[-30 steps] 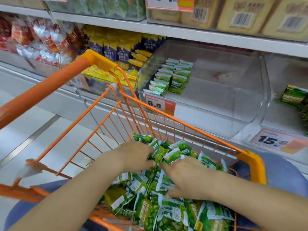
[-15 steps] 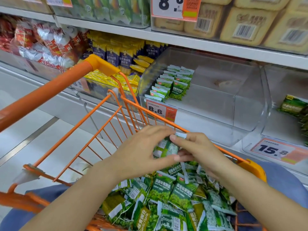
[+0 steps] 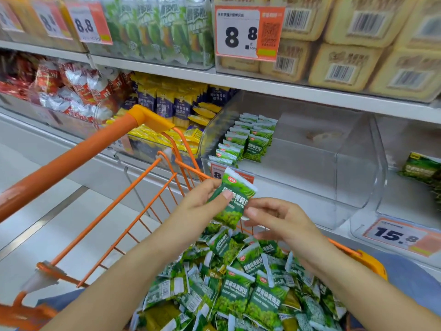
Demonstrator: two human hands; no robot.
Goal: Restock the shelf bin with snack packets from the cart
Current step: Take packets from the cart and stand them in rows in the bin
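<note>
Left hand [image 3: 202,201] pinches glossy green packet [image 3: 235,199]; right hand [image 3: 281,220] loosely curled, fingertips touching it. Orange wire cart [image 3: 148,177] heaped with packets [image 3: 241,290]. Clear plastic bin [image 3: 353,168] holds two rows far left.

Bare forearms [image 3: 133,266], no sleeves

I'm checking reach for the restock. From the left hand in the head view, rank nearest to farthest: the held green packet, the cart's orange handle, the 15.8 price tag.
From the left hand:
1. Held green packet, in its fingers.
2. Orange handle, up-left.
3. 15.8 price tag, far right on the shelf edge.
</note>
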